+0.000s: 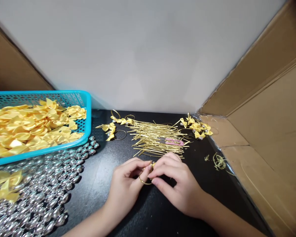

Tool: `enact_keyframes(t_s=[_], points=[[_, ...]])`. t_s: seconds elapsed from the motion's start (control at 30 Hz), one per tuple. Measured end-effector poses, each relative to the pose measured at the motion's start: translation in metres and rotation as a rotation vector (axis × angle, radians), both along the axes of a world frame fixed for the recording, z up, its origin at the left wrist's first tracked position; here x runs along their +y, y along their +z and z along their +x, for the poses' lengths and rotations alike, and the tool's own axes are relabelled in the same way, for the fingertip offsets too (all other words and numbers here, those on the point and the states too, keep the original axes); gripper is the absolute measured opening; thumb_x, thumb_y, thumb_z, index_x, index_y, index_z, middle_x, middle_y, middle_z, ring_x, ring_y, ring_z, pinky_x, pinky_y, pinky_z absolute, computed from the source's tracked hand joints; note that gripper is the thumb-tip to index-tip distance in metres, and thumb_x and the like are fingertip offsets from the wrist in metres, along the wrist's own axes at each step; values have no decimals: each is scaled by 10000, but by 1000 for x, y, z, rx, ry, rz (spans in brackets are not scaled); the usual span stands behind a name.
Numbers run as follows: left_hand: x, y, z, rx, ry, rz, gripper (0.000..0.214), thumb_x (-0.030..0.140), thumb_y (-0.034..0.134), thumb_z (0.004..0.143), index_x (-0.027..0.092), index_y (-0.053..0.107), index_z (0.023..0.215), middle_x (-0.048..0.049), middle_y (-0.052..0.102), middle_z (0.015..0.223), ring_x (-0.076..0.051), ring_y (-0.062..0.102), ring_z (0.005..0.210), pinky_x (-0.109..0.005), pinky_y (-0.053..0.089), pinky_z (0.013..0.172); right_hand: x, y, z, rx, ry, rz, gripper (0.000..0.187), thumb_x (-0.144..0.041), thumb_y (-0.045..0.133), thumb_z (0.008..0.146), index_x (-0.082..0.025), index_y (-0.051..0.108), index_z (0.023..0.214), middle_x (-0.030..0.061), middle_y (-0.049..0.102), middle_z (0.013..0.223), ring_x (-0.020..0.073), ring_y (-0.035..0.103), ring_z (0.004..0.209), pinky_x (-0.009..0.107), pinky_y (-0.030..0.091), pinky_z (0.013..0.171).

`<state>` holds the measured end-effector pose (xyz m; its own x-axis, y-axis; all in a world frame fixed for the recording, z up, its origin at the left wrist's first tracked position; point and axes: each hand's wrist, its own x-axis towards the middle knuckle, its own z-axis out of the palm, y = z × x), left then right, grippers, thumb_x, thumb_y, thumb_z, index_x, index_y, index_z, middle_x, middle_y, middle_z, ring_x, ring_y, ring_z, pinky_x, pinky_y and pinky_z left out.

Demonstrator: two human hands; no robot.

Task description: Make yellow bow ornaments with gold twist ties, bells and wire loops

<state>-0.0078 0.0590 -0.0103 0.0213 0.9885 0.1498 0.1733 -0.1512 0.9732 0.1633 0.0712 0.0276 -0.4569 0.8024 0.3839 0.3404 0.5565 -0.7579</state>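
Gold cord loop (144, 183) right in the middle, up between the fingertips, its visible arc bowing toward the person and running roughly left to right! Left hand (128, 176) has it in a tight pinch at the left end, thumb pressed near the index finger; right hand (176, 182) closes in from the other side, thumb and finger together on the right end. Neither is nearer: both are at it. A scrap of yellow ribbon (153, 164) peeks out just beyond the loop, mostly hidden by fingers, so its shape I cannot tell.

Just past the knuckles, a pile of gold cords (155, 133) lies crosswise on the black tabletop (96, 194), a pink clip (174, 142) on its right part. Beaded bows flank it, one cluster (110, 127) left, another (198, 127) right. Farther left, silver beads (45, 197) spread before a blue basket (88, 121) of yellow bows (27, 128).
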Motion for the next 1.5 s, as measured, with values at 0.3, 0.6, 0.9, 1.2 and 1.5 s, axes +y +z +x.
enact_keyframes(t_s=[0.3,0.6,0.9,1.2,1.5], points=[[1,4,-3,52,85,155,77,136,668,812,168,737,801,-12,675,674,-118,618,567,-196,486,502,-16,-20,-12,597,-326,-790,18,-197,622,790,-182,614,796,-29,564,625,105,511,517,248,421,510],[0,7,-6,136,-21,417,212,2,640,798,162,717,913,-1,696,717,-94,650,631,-171,516,596,-24,-37,-27,1066,60,-1726,322,-401,788,662,-130,626,723,-43,548,570,55,485,454,179,414,439],[-2,6,-6,162,-61,479,222,-12,616,788,136,720,917,-30,713,722,-109,671,632,-175,532,585,-19,-38,-23,991,166,-1781,235,-306,766,656,-145,602,705,-68,531,539,39,454,424,156,429,404],[-1,10,-3,89,43,234,112,109,657,801,184,739,794,-2,681,648,-114,615,532,-186,483,480,0,-25,-12,272,-117,-1287,102,-250,590,586,-153,559,578,-57,521,458,42,413,345,163,378,342],[1,7,-2,44,35,101,87,168,666,801,175,748,771,-21,678,648,-131,598,539,-207,470,478,8,-11,0,111,-274,-731,39,-190,637,706,-164,623,682,-34,522,559,85,438,504,215,346,472]])
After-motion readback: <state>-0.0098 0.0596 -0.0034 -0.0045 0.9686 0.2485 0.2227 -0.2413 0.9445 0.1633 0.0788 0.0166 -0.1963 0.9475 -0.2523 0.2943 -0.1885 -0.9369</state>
